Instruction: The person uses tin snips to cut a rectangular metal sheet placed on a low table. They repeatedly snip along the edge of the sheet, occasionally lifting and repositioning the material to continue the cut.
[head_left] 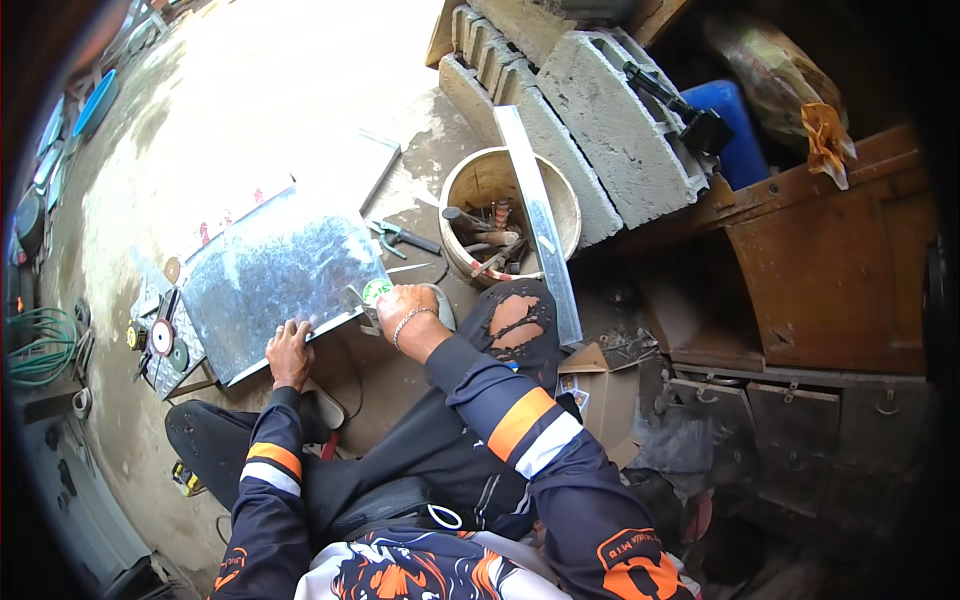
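Note:
A shiny sheet of galvanized metal (275, 270) lies in front of me, its near edge bent up into a narrow lip. My left hand (290, 352) rests on that near edge with its fingers laid out over the metal. At the near right corner, my right hand (408, 308) is closed around a small grey metal tool (368, 318), whose kind I cannot make out. A round green sticker (377, 290) shows on the sheet's corner beside my right knuckles.
Right of the sheet stands a bucket (455, 190) of tools, a long metal strip (535, 210) leaning across it. Green-handled pliers (400, 236) lie nearby. Grinding discs (162, 337) and a tape measure (135, 335) sit at left. Concrete blocks (610, 130) and a wooden cabinet (830, 270) line the right.

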